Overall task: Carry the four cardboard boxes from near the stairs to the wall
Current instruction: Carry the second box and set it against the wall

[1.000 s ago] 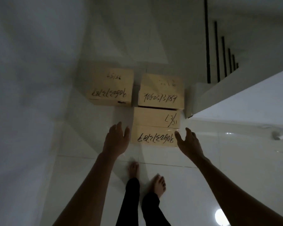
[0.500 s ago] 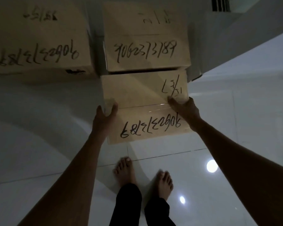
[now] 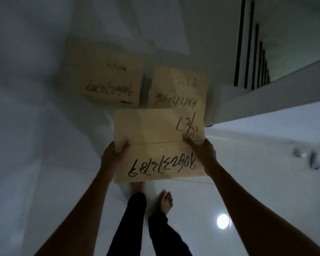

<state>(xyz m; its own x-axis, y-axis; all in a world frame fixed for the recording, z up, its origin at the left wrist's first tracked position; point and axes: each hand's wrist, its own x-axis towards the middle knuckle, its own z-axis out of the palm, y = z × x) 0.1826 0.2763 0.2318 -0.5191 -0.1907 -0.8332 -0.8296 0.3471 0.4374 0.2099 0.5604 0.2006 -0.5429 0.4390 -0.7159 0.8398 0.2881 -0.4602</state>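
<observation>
My left hand (image 3: 113,158) and right hand (image 3: 203,154) clamp the near box (image 3: 155,145) from its two sides. Fingers (image 3: 127,145) are curled onto the lid, thumbs near the centre seam; nothing else is held. The box hangs above my bare feet (image 3: 165,200), apparently clear of the floor (image 3: 248,182).

Risks, as I judge them:
- Grip is side pressure only, nothing under the base. If the load is heavy, the box may slip and land on my toes.
- The box hides the floor just beyond it, so I could misstep.
- The glossy tiles reflect a lamp (image 3: 223,221); bare feet may slide.

Beyond the held box: two more boxes, left one (image 3: 107,80), right one (image 3: 177,89), close together. Stair railing (image 3: 248,43) is to their right. The room is dim. Fourth box not seen.
</observation>
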